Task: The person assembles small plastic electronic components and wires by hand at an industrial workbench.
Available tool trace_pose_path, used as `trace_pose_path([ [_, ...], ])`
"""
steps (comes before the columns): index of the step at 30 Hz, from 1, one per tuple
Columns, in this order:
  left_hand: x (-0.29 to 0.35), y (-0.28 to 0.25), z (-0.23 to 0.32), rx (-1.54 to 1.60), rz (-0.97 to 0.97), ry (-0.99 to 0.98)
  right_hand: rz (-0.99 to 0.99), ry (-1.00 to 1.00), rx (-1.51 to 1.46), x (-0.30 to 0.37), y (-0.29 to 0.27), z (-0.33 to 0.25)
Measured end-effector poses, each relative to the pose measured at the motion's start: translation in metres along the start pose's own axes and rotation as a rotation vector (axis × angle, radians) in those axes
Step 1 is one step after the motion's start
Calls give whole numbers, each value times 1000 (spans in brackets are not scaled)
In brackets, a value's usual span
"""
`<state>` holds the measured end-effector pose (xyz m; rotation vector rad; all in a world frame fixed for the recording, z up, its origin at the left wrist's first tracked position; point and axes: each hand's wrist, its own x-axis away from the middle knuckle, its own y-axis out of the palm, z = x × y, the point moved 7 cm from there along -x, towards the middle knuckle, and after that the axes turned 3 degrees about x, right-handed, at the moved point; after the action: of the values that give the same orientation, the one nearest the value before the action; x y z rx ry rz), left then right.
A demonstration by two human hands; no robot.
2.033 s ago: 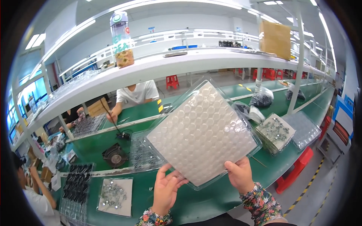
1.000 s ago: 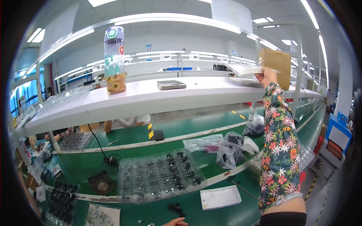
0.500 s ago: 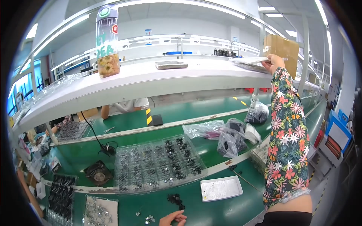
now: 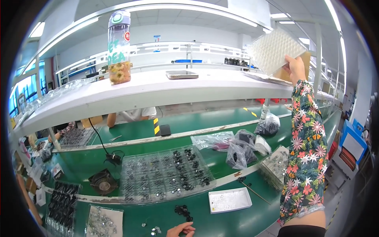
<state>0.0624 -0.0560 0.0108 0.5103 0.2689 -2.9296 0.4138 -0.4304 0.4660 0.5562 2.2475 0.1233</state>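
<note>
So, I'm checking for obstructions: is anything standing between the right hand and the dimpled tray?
Nothing visible does: the right hand grips the dimpled tray directly, at its lower right edge. The cardboard box shows behind them, not between.

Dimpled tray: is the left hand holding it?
No, the right hand grips the dimpled tray; the left hand is low, near the small black parts.

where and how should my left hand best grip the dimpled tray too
Probably by the free upper-left edge, from the left, thumb on one face and fingers on the other. The dimpled tray is thin and flat, held up at a tilt, and the right hand grips the opposite, lower-right edge.
</note>
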Motion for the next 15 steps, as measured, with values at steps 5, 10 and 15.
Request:
trace_pose_path([
  [5,-4,3,2,-15,-23,21,46,-364,310,-17,-7,-36],
  [10,-3,1,3,-32,-11,29,76,-821,990,25,29,-61],
  [15,-1,1,4,-45,-5,27,-187,-1095,1468,56,59,-30],
])
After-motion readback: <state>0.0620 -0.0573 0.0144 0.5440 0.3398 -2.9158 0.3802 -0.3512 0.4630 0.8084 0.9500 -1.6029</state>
